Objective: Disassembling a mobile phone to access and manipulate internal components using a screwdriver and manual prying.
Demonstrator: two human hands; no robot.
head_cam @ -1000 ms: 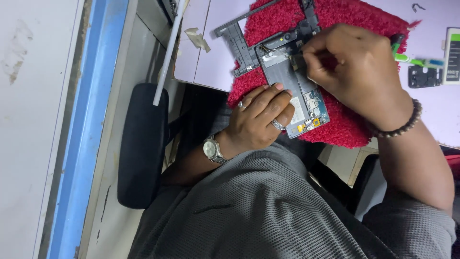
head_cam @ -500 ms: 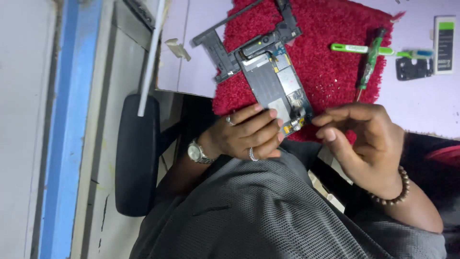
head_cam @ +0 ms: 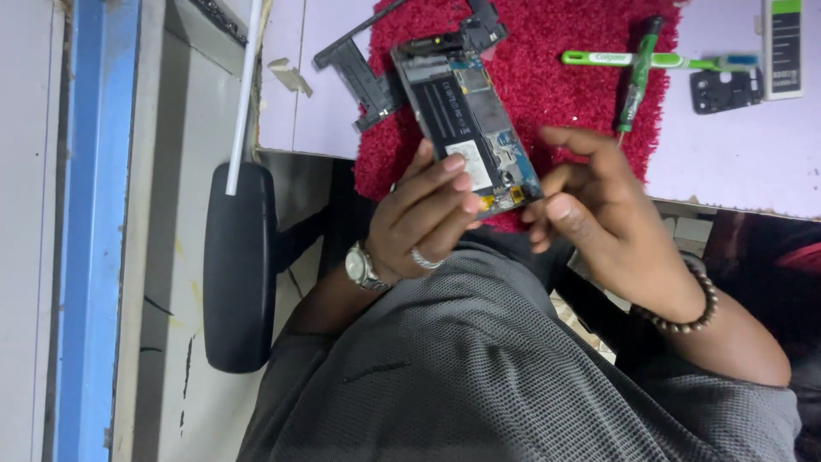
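A: Setting reads as a small phone-repair bench, a workshop corner rather than a home desk.

B: Grounds?

A: An opened phone [head_cam: 469, 120] with its back off, circuit board and shielding exposed. A red fuzzy mat [head_cam: 556, 94] spread on a pale lilac tabletop [head_cam: 727, 154] as a work pad. A detached dark frame piece [head_cam: 359, 73] lies at the mat's edge.

B: Tools?

A: A green-handled screwdriver [head_cam: 637, 81] on the mat, a green toothbrush [head_cam: 658, 60] beside it, a small black plastic part [head_cam: 725, 90] and a flat battery pack [head_cam: 783, 47] near the far edge.

B: Surroundings?

A: A black chair armrest [head_cam: 239, 265], a blue-trimmed wall panel [head_cam: 94, 214], scuffed grey floor.
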